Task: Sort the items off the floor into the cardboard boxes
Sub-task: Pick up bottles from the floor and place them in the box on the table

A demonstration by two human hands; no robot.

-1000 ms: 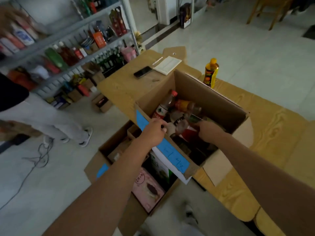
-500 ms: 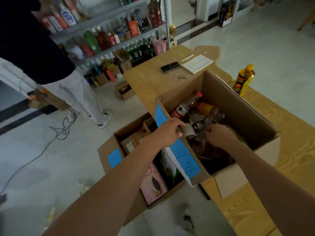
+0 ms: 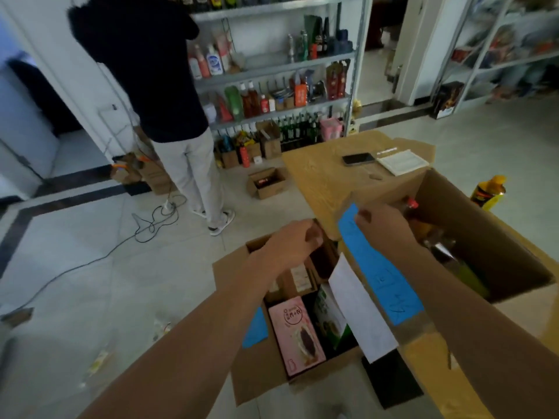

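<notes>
Both hands have come out of the table box point(image 3: 484, 231). Left hand point(image 3: 290, 246) now hangs over the floor box point(image 3: 257, 382), fingers curled round what looks like a dark bottle point(image 3: 322, 261) (blurred). Right hand point(image 3: 384, 228) sits at the table box's left corner by the blue label point(image 3: 378, 267); whether it grips anything, I cannot tell.

1. Floor box point(image 3: 257, 379): mouth open upward. Pink carton point(image 3: 298, 334) and green carton point(image 3: 329, 313) fill the near half; left hand point(image 3: 290, 246) hangs over the far half.
2. Table box point(image 3: 490, 237): top open, bottles point(image 3: 465, 276) crowd the bottom; right hand point(image 3: 381, 225) at its left corner.
3. White sheet point(image 3: 360, 313) hangs from the table box over the floor box's right edge.
4. Wooden table point(image 3: 317, 176): bare on the left; phone point(image 3: 358, 158) and notebook point(image 3: 402, 161) at the far end.
5. Left floor point(image 3: 75, 252): open tile, crossed by a cable point(image 3: 151, 222); small packets point(image 3: 161, 326) lie near.
6. Standing person point(image 3: 187, 164) and small box point(image 3: 267, 184) stand before the shelves point(image 3: 272, 68).
</notes>
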